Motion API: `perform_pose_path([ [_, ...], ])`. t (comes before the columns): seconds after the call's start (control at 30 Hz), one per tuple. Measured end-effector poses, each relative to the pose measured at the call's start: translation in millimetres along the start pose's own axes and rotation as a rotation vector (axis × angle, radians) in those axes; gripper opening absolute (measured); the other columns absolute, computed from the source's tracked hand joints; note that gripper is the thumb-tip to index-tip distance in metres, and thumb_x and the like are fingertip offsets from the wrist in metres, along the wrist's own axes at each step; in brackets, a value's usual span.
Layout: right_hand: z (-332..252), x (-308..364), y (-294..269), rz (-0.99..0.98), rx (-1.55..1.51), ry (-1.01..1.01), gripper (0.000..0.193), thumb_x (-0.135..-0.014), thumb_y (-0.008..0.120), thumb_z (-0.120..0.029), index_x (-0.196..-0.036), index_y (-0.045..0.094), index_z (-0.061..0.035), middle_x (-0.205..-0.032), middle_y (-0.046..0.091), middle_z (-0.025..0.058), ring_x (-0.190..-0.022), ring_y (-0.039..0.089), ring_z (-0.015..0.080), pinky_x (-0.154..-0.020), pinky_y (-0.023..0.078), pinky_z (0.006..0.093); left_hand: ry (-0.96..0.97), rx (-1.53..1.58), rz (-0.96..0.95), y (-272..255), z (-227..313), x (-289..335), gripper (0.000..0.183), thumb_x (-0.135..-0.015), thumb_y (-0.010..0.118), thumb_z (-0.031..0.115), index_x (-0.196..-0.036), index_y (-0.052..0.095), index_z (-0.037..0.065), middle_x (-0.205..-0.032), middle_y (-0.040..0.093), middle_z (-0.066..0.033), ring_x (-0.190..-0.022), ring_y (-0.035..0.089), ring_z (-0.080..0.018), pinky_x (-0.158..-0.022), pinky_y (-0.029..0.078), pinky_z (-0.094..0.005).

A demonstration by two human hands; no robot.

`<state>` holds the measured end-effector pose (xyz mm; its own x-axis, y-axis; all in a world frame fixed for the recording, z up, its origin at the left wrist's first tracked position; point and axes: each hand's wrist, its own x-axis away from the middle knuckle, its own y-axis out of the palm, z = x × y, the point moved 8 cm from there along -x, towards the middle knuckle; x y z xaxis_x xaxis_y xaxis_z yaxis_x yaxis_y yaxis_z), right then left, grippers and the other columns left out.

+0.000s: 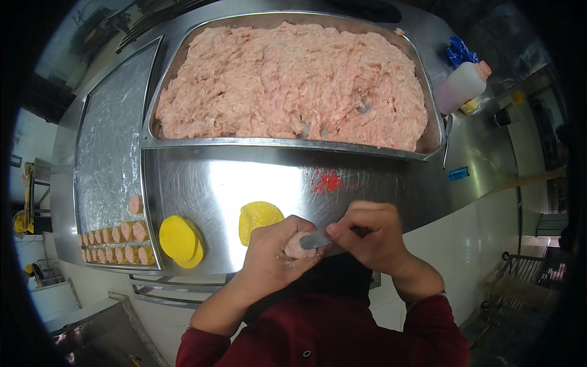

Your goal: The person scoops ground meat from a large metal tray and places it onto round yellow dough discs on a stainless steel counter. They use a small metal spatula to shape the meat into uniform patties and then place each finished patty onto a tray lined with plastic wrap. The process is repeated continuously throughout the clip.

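Close to my body, my left hand (pixel 267 253) is closed around an open-topped dumpling, its pale meat filling (pixel 298 246) showing at the top. The wrapper is mostly hidden by my fingers. My right hand (pixel 374 235) grips a small flat metal spatula (pixel 315 239), whose blade lies against the filling. Just beyond my left hand, a single round yellow wrapper (pixel 259 219) rests on the steel table. Further left sits a stack of yellow wrappers (pixel 178 240). Small red bits (pixel 328 181) are scattered on the tabletop ahead of my right hand.
A large steel tray (pixel 287 144) heaped with minced meat (pixel 293 79) spans the far side. At left, a film-lined tray (pixel 116 134) holds rows of finished-looking dumplings (pixel 127 231). A bottle (pixel 460 87), blue plastic (pixel 460 52) and a small blue object (pixel 458 174) are right.
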<state>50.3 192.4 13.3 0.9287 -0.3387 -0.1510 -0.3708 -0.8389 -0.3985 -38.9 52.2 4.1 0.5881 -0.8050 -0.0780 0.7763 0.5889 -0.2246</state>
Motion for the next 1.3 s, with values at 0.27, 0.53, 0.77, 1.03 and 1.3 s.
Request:
perform_pose_path([
  [0.27,5,2,-2,0.068,0.21,-0.071,0.017,-0.085,0.083,-0.014,-0.077,0.074,-0.0032,-0.065,0.059,0.0048,-0.055,0.054,0.0129,-0.05,0.04,0.0299,-0.003,-0.156,0.019,-9,-3,3,0.026,-0.077,0.084,0.007,-0.098,0.071,0.0,-0.083,0.073,-0.0071,-0.07,0.07,-0.0208,-0.068,0.055,-0.0306],
  [0.53,5,3,-10,0.039,0.07,0.009,0.023,-0.087,0.085,-0.019,-0.076,0.074,-0.0028,-0.063,0.058,0.0065,-0.052,0.056,0.0151,-0.048,0.041,0.0299,0.175,-0.016,0.0,2,1,-2,0.023,-0.081,0.085,0.006,-0.095,0.068,0.002,-0.104,0.075,-0.0127,-0.076,0.072,-0.0236,-0.068,0.056,-0.0318],
  [0.77,-14,-2,8,0.026,0.198,-0.249,0.026,-0.084,0.087,-0.021,-0.072,0.071,-0.0055,-0.063,0.058,0.0059,-0.051,0.057,0.0191,-0.048,0.044,0.032,0.142,-0.132,-0.076,0,2,6,0.027,-0.079,0.088,0.011,-0.099,0.071,0.004,-0.08,0.073,-0.0065,-0.067,0.071,-0.0215,-0.065,0.055,-0.0315],
  [1.03,10,1,-18,0.083,0.073,-0.023,0.024,-0.084,0.087,-0.021,-0.074,0.072,-0.0046,-0.064,0.061,0.0054,-0.054,0.058,0.0176,-0.05,0.044,0.0294,0.157,-0.066,0.04,-3,-1,2,0.03,-0.074,0.089,0.005,-0.099,0.072,0.001,-0.099,0.075,-0.0107,-0.079,0.072,-0.0158,-0.071,0.054,-0.026],
  [1.3,-6,-3,-9,-0.01,0.07,-0.175,0.025,-0.082,0.088,-0.024,-0.074,0.073,-0.0067,-0.065,0.061,0.004,-0.057,0.057,0.0181,-0.055,0.044,0.0323,0.173,0.029,0.002,-3,2,-2,0.026,-0.075,0.09,0.008,-0.09,0.069,0.003,-0.095,0.075,-0.0085,-0.078,0.072,-0.0139,-0.07,0.054,-0.0257],
])
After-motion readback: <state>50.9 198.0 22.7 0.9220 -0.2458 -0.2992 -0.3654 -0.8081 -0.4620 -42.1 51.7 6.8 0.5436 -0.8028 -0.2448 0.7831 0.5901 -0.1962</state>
